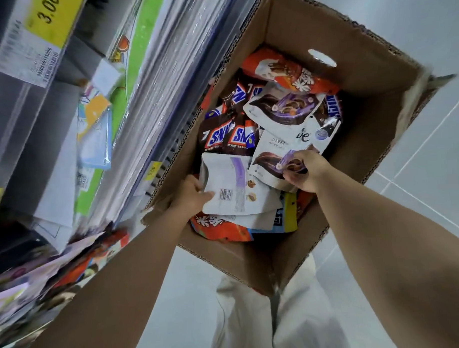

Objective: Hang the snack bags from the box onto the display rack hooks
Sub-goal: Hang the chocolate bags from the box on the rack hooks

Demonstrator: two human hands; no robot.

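Note:
An open cardboard box [355, 73] stands on the floor below me, filled with several snack bags: brown Snickers bags [227, 137], orange bags [290, 72] and white chocolate bags [283, 107]. My left hand [190, 196] grips the edge of a white bag [231, 189] lying back side up, barcode showing. My right hand [305, 170] pinches another white chocolate bag [268, 159] by its lower part. Both hands are inside the box.
Store shelving [65, 127] with packaged goods and yellow price tags [48, 21] rises at the left, close against the box. More packets [70, 262] are stacked at lower left. Grey tiled floor [418, 167] lies to the right. My legs in light trousers [267, 321] stand beneath the box.

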